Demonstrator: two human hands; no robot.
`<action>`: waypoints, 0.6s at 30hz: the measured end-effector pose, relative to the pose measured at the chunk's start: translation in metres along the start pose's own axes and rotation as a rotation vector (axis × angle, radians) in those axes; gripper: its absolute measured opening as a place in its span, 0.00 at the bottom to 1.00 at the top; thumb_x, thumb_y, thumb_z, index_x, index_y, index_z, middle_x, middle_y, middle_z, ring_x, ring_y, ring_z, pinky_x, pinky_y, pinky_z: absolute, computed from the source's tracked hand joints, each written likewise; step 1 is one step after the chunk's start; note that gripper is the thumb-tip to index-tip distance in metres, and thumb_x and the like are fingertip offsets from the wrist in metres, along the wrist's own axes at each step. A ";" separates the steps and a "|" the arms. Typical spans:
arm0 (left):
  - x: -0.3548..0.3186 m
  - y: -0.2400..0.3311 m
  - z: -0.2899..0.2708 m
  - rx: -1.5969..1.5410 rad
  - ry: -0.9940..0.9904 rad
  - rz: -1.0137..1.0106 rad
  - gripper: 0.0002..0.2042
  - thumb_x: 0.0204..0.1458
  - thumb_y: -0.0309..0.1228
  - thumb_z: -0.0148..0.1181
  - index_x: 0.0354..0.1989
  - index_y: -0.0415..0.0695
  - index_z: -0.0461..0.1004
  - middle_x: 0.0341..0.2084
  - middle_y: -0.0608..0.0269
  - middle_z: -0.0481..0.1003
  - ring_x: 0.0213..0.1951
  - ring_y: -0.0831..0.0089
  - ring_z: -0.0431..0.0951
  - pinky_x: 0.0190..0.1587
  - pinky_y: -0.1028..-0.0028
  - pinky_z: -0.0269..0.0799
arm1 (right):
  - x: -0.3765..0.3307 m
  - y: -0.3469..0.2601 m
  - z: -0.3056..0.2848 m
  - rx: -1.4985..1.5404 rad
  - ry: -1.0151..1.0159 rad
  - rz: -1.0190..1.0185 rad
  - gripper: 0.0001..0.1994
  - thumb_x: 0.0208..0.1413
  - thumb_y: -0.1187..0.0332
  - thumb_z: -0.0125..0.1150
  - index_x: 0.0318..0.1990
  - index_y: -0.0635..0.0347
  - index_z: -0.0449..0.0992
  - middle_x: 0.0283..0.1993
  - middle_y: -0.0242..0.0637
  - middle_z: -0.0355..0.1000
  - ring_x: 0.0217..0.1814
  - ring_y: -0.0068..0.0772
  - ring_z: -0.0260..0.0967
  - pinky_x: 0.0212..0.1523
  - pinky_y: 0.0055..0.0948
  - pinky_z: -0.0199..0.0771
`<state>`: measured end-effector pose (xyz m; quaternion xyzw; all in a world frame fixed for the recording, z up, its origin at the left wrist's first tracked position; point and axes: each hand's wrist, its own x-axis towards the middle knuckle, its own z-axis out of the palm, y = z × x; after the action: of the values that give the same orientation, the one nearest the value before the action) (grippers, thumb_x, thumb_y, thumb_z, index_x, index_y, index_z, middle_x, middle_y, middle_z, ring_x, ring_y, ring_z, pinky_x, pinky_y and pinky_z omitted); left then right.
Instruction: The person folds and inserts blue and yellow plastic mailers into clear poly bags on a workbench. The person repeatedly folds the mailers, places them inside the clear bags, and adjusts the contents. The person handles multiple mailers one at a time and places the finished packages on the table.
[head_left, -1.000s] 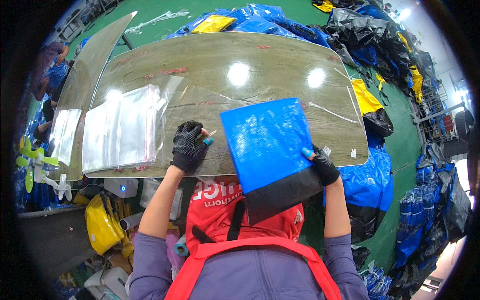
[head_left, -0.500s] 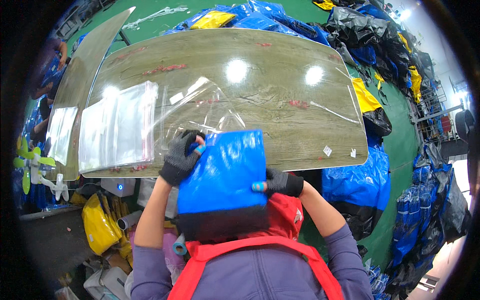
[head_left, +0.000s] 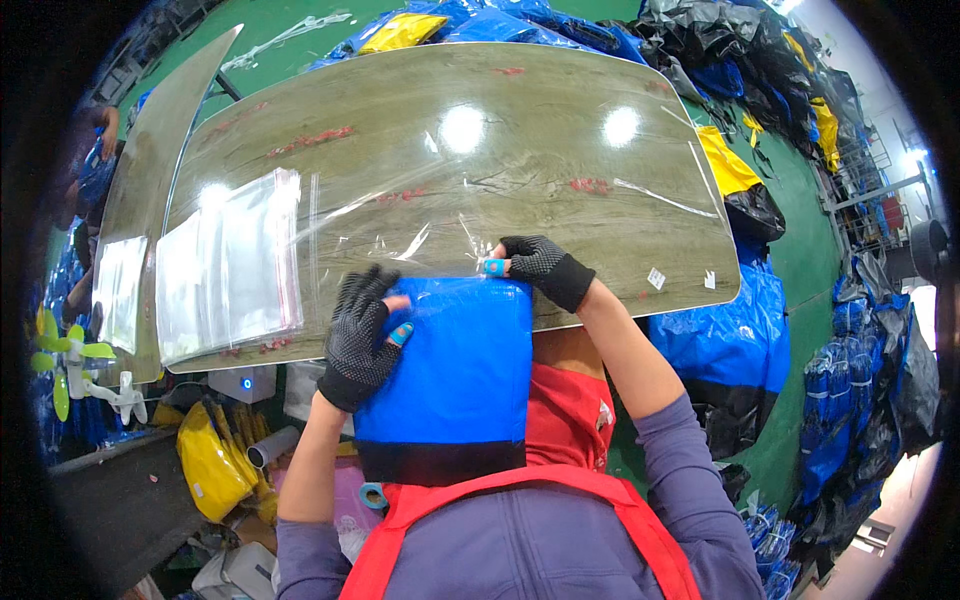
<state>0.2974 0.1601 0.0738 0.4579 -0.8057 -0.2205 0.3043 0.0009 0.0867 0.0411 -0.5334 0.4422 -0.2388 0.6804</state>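
A flat blue package with a black lower band lies against my lap and the near table edge. My left hand, in a black dotted glove with bare fingertips, lies along its left edge; the fingers are stretched out and the thumb rests on the blue face. At the package's top right corner my right hand, gloved the same way, pinches the edge of a clear plastic bag. That bag spreads over the table just beyond the package and overlaps its top edge. Blue tape wraps a finger on each hand.
A stack of clear bags lies on the wood-patterned table at left. A green fan stands left, above yellow bags. Blue and black bags hang at right. Another person's arm shows far left.
My right hand has moved from the package's right side up to its top right corner and the clear bag. My left hand has slid lower, its fingers opening out. The package now lies flatter.
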 end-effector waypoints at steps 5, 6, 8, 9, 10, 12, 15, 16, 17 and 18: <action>-0.012 -0.002 0.000 0.177 -0.108 -0.112 0.21 0.55 0.35 0.55 0.57 0.48 0.68 0.61 0.53 0.65 0.67 0.51 0.54 0.69 0.52 0.42 | -0.037 -0.009 -0.003 0.127 0.097 0.022 0.14 0.55 0.59 0.64 0.41 0.59 0.75 0.33 0.27 0.71 0.41 0.18 0.68 0.46 0.21 0.69; -0.015 -0.004 0.002 0.176 -0.108 -0.091 0.19 0.56 0.35 0.54 0.56 0.48 0.69 0.60 0.53 0.66 0.67 0.50 0.55 0.69 0.53 0.43 | -0.046 -0.010 -0.003 0.230 0.043 0.070 0.16 0.54 0.57 0.66 0.42 0.59 0.75 0.36 0.30 0.73 0.43 0.19 0.70 0.46 0.22 0.71; -0.019 -0.011 0.006 0.157 -0.081 -0.113 0.18 0.56 0.36 0.54 0.55 0.48 0.69 0.59 0.53 0.66 0.66 0.51 0.55 0.68 0.53 0.45 | -0.055 -0.009 -0.004 0.190 -0.031 0.147 0.19 0.52 0.55 0.67 0.43 0.60 0.75 0.37 0.32 0.74 0.44 0.21 0.71 0.46 0.24 0.72; -0.020 -0.016 0.009 0.174 -0.067 -0.096 0.17 0.57 0.36 0.54 0.55 0.48 0.70 0.59 0.53 0.67 0.66 0.51 0.56 0.68 0.53 0.46 | -0.058 -0.007 -0.005 0.176 -0.085 0.189 0.20 0.51 0.55 0.68 0.44 0.61 0.75 0.38 0.33 0.75 0.44 0.22 0.71 0.46 0.25 0.72; -0.021 -0.021 0.011 0.163 -0.036 -0.115 0.17 0.55 0.34 0.55 0.54 0.47 0.69 0.58 0.53 0.67 0.65 0.52 0.58 0.67 0.54 0.49 | -0.060 -0.004 -0.005 0.171 -0.077 0.148 0.21 0.49 0.54 0.69 0.41 0.61 0.75 0.36 0.31 0.74 0.42 0.23 0.71 0.45 0.25 0.72; -0.021 -0.033 0.015 0.198 0.079 -0.061 0.18 0.52 0.28 0.56 0.53 0.45 0.68 0.56 0.53 0.69 0.62 0.54 0.62 0.65 0.56 0.54 | -0.060 0.004 -0.004 -0.071 0.069 0.050 0.19 0.49 0.54 0.69 0.39 0.61 0.76 0.34 0.30 0.73 0.39 0.22 0.70 0.44 0.23 0.71; -0.023 -0.047 0.018 -0.215 0.317 -0.548 0.21 0.52 0.22 0.53 0.56 0.43 0.64 0.53 0.52 0.69 0.58 0.61 0.66 0.60 0.65 0.61 | -0.058 0.016 0.008 -0.075 0.199 -0.128 0.15 0.48 0.57 0.71 0.33 0.58 0.76 0.30 0.29 0.71 0.34 0.21 0.67 0.40 0.25 0.72; -0.020 -0.053 0.016 -0.233 0.227 -0.681 0.25 0.51 0.21 0.53 0.60 0.41 0.59 0.52 0.51 0.68 0.54 0.66 0.68 0.56 0.71 0.64 | -0.057 0.019 0.015 -0.023 0.228 -0.093 0.14 0.48 0.58 0.72 0.31 0.58 0.75 0.30 0.29 0.71 0.35 0.21 0.67 0.40 0.25 0.72; -0.022 -0.053 0.017 -0.301 0.203 -0.685 0.26 0.51 0.22 0.54 0.61 0.40 0.58 0.52 0.51 0.68 0.53 0.65 0.69 0.56 0.71 0.65 | -0.057 0.020 0.020 0.001 0.296 -0.010 0.14 0.47 0.59 0.73 0.30 0.58 0.74 0.31 0.29 0.70 0.35 0.20 0.67 0.40 0.25 0.72; -0.020 -0.055 0.015 -0.415 0.222 -0.682 0.27 0.51 0.23 0.55 0.61 0.39 0.58 0.52 0.50 0.68 0.53 0.65 0.69 0.55 0.71 0.66 | -0.057 0.020 0.026 0.103 0.339 -0.011 0.13 0.47 0.62 0.73 0.28 0.57 0.73 0.31 0.28 0.70 0.35 0.20 0.66 0.40 0.24 0.71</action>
<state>0.3282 0.1518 0.0223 0.6486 -0.5086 -0.4158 0.3845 -0.0085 0.1522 0.0429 -0.4526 0.5348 -0.3514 0.6210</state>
